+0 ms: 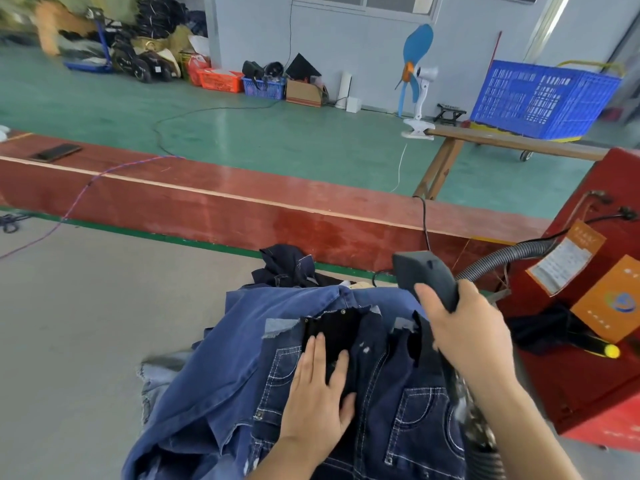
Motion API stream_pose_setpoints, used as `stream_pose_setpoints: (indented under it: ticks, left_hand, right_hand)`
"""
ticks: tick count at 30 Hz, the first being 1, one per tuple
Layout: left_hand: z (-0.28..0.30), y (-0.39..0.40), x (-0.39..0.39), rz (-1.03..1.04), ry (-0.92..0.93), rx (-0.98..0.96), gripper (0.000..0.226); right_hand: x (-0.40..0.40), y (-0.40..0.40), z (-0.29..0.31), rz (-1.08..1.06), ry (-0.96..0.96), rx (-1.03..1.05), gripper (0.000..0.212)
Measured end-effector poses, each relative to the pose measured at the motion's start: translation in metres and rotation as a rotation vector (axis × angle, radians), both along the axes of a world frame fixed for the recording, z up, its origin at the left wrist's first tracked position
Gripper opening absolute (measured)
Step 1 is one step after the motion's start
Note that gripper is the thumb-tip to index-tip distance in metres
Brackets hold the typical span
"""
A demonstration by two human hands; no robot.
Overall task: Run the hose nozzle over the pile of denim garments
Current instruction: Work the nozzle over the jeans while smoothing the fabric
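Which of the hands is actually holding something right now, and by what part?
The right hand grips the hose nozzle around its rear body, near the hose end. The left hand holds nothing; it rests flat on the denim pile.

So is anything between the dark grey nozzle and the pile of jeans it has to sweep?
Only the left hand, lying flat on the dark blue denim pile. The dark grey hose nozzle in the right hand hovers at the far edge.

I see a green floor (242,133), pale grey wall (346,36), a long red bench (242,199) and a blue crate (540,98).
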State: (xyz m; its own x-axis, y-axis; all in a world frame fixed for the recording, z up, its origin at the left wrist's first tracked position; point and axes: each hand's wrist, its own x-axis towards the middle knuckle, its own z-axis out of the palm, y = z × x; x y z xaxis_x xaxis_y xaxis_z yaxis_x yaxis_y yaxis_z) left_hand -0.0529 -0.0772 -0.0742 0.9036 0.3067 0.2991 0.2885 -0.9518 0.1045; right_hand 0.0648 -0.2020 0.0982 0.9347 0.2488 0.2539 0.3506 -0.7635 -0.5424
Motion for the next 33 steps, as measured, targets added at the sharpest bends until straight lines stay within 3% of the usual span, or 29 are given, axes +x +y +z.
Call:
stream_pose_setpoints:
  ticks: [7,11,16,20,23,33]
  left_hand:
    - [0.005,-0.003,-0.001,0.027,0.033,0.002,0.07]
    - [0.003,-0.004,-0.001,0.023,0.026,-0.022,0.072]
    - [-0.001,-0.003,-0.001,0.004,-0.021,-0.038,0.062]
    - [-0.001,-0.002,-0.003,0.026,0.003,-0.053,0.061]
    - [-0.001,-0.001,-0.004,0.028,-0.012,-0.033,0.061]
    - [0.007,-0.005,-0.003,0.035,0.068,-0.036,0.072]
  right_hand:
    - [-0.039,0.002,-0.032,0.211,0.195,-0.396,0.041]
    - [-0.037,0.023,-0.051,0.219,0.104,-0.491,0.039]
    - [-0.021,0.042,-0.062,0.141,0.066,-0.467,0.046]
    - [0.001,0.032,-0.04,0.019,0.08,-0.139,0.046]
    - [0.012,0.01,-0.016,0.031,0.069,-0.02,0.039]
    - [-0.022,0.016,-0.039,0.197,0.247,-0.391,0.042]
